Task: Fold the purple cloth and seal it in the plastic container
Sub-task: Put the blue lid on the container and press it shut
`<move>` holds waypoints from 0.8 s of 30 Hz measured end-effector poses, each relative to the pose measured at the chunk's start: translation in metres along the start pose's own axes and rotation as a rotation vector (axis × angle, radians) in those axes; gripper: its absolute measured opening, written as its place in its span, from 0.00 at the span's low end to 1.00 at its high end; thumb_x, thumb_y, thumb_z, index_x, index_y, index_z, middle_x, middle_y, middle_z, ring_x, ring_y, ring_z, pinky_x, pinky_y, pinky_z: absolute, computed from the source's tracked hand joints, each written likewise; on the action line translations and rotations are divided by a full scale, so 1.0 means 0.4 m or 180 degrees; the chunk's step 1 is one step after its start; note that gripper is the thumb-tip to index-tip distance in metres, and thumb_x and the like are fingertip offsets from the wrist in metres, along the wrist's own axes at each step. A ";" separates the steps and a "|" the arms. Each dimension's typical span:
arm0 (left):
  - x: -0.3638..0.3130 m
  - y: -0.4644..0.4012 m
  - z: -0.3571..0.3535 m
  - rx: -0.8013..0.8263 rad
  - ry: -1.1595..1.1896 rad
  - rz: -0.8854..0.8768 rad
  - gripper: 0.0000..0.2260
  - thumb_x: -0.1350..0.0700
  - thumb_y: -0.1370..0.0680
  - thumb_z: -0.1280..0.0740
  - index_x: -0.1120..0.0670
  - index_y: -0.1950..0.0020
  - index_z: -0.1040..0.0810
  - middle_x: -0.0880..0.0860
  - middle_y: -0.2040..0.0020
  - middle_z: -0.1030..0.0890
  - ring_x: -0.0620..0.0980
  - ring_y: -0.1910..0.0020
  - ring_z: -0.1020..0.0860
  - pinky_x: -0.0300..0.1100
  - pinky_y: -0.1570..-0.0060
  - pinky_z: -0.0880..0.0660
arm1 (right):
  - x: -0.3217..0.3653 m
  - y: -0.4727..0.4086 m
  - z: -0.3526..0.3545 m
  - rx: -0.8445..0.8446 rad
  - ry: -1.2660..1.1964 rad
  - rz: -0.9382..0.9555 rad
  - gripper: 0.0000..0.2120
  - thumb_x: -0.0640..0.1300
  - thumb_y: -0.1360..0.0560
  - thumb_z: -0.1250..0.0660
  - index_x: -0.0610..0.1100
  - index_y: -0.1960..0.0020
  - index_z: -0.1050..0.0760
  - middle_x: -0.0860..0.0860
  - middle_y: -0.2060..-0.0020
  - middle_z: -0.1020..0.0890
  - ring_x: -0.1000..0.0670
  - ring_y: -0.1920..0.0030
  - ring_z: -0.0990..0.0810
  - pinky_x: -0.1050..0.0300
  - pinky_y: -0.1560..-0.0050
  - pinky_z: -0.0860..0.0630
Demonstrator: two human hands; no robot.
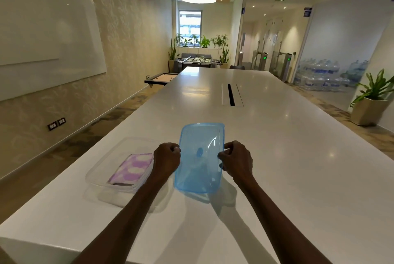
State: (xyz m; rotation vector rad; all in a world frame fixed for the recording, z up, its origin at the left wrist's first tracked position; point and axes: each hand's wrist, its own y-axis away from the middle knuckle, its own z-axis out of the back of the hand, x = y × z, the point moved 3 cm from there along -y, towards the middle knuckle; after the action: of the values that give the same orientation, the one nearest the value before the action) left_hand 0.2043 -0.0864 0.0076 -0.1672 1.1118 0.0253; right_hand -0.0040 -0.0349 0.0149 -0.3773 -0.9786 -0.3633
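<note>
both hands were clamped on the blue lid [199, 157], left hand [167, 159] pinching its left long edge and right hand [236, 160] pinching the right one, holding it up off the worktop [277, 157] and tilted a bit. the lid looked thin, bendy and light, probably a little slick, so gripping the rims like that seemed the sane way, then pressing round the corners to snap it. just to the left of the left hand sat the clear plastic container [98, 173], with the purple cloth [133, 168] already folded flat inside it, partly hidden behind the wrist. cloth's soft, it wasn't going anywhere. container looked flimsy too, so i'd guess it could skid when pushed on. lid wasn't over it yet.
</note>
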 end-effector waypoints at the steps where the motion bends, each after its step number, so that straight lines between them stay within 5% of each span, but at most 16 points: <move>1: -0.005 -0.012 0.003 0.0047 0.0305 0.0157 0.07 0.56 0.34 0.39 0.53 0.65 0.22 0.56 0.65 0.22 0.53 0.64 0.23 0.55 0.57 0.23 | 0.006 0.000 0.007 -0.0098 -0.0024 0.0117 0.12 0.42 0.34 0.32 0.50 0.51 0.24 0.54 0.67 0.15 0.48 0.64 0.15 0.51 0.52 0.20; 5: -0.055 -0.030 0.008 0.0416 0.1704 0.0914 0.06 0.64 0.22 0.40 0.64 0.56 0.25 0.62 0.57 0.22 0.58 0.58 0.22 0.49 0.55 0.24 | 0.031 0.018 0.029 -0.0390 -0.0078 0.0611 0.08 0.44 0.30 0.31 0.52 0.52 0.26 0.57 0.62 0.15 0.50 0.65 0.17 0.52 0.57 0.22; 8: -0.071 -0.049 0.021 0.0564 0.2347 0.1307 0.14 0.61 0.18 0.45 0.71 0.43 0.29 0.68 0.50 0.22 0.64 0.52 0.21 0.52 0.50 0.24 | 0.056 0.037 0.045 -0.0601 0.0026 0.0913 0.06 0.44 0.27 0.32 0.52 0.51 0.26 0.58 0.59 0.15 0.52 0.65 0.18 0.58 0.63 0.30; 13: -0.080 -0.081 0.060 0.1065 0.3367 0.1763 0.17 0.55 0.19 0.41 0.71 0.44 0.29 0.70 0.48 0.24 0.62 0.55 0.20 0.53 0.52 0.19 | 0.078 0.047 0.049 -0.0645 -0.0100 0.1345 0.07 0.42 0.25 0.32 0.53 0.53 0.26 0.60 0.58 0.17 0.55 0.59 0.16 0.55 0.61 0.22; 19: -0.049 -0.117 0.124 0.1067 0.3222 0.1560 0.04 0.63 0.24 0.34 0.64 0.56 0.23 0.64 0.64 0.16 0.54 0.69 0.16 0.43 0.63 0.17 | 0.082 0.030 0.031 -0.0451 -0.0613 0.1713 0.11 0.34 0.28 0.30 0.50 0.54 0.23 0.55 0.59 0.16 0.50 0.58 0.17 0.45 0.55 0.19; 24: -0.026 -0.133 0.139 0.1063 0.2844 0.1482 0.10 0.66 0.24 0.35 0.63 0.63 0.18 0.58 0.68 0.16 0.49 0.72 0.17 0.37 0.70 0.19 | 0.082 0.017 -0.009 -0.0436 -0.0731 0.1825 0.12 0.30 0.30 0.28 0.44 0.53 0.22 0.59 0.51 0.17 0.55 0.47 0.17 0.52 0.43 0.20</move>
State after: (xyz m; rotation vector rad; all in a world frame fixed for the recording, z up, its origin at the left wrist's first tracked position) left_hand 0.2547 -0.1301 0.0473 0.4283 2.0051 0.1931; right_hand 0.0184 -0.0347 0.0400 -0.8130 -1.0227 0.1391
